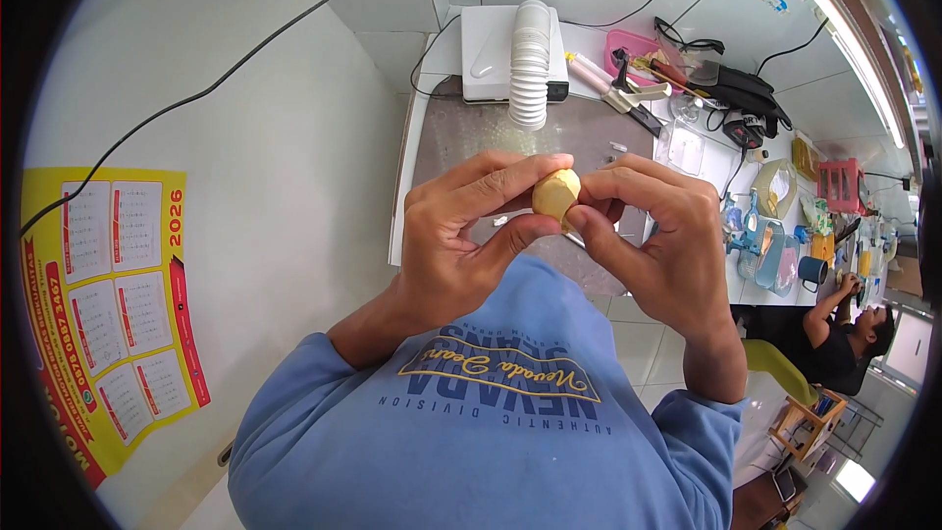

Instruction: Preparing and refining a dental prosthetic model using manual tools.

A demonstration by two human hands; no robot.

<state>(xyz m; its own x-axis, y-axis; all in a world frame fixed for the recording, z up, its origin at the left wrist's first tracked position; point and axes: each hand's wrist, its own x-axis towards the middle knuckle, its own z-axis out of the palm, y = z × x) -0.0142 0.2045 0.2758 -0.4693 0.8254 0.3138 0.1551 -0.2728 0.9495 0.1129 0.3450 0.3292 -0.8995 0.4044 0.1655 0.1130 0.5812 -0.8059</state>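
A small pale-yellow lump [556, 193], roundish with flat facets, is held up in front of my chest, above the workbench mat [461, 142]. My left hand [471, 236] pinches it from the left, with fingertips on top and the thumb below. On the other side my right hand [653, 221] grips it between thumb and bent fingers. Parts of the lump are hidden behind the fingertips. Small white pieces [616, 147] lie on the mat past my hands.
At the back stands a white box-shaped machine [491, 54] with a ribbed white hose [530, 64]. Right of it are a long pale tool [613, 86], a pink basket [628, 44] and a black bag [736, 93]. A yellow calendar [118, 304] hangs left. Another person [834, 339] sits far right.
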